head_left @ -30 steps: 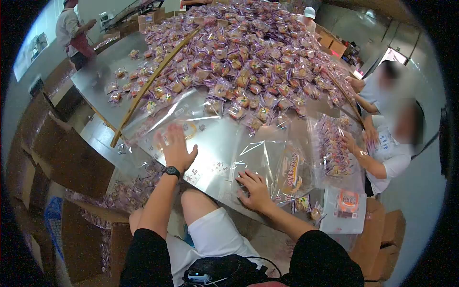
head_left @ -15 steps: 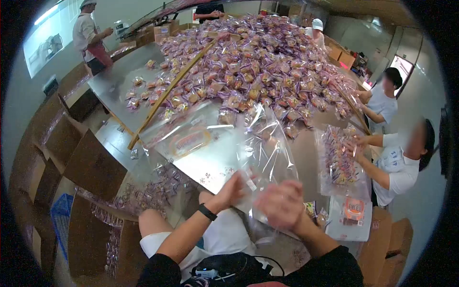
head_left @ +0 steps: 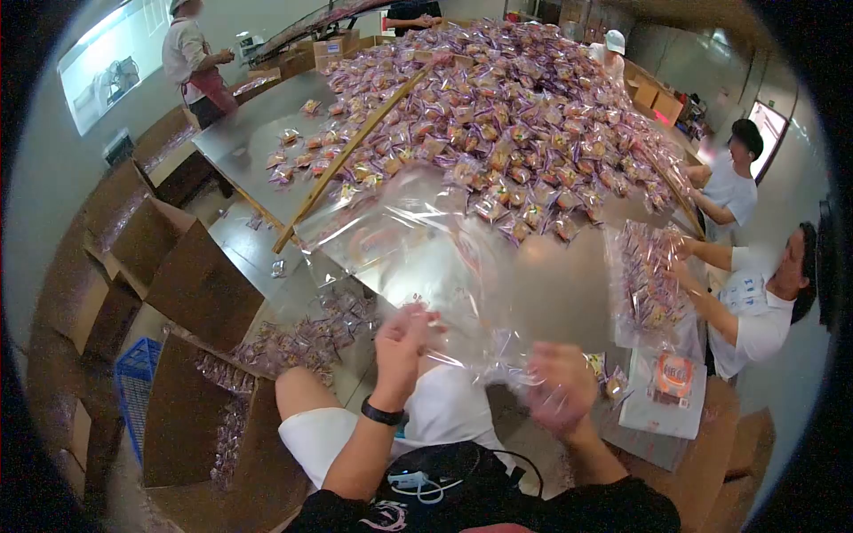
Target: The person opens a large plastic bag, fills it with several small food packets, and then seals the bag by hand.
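A large clear plastic bag (head_left: 462,282) is stretched between my two hands above the near edge of the metal table (head_left: 555,275). My left hand (head_left: 402,348), a black band on its wrist, pinches the bag's near edge on the left. On the right, the other side of the bag's edge is in the closed fingers of my right hand (head_left: 563,387), slightly blurred by motion. Beneath the held bag lie flat bags with red print (head_left: 378,238). Beyond them rises a heap of small wrapped snack packets (head_left: 498,133).
A wooden bar (head_left: 355,147) crosses the table's left side. Cardboard boxes (head_left: 206,284) and a blue crate (head_left: 138,377) stand at left. On the right, a co-worker (head_left: 755,293) handles a packet-filled bag (head_left: 653,293) near a printed bag stack (head_left: 662,395).
My hands have moved apart, the right one rightward and lower. The bag has spread wider and swung left between them. The whole view has shifted slightly.
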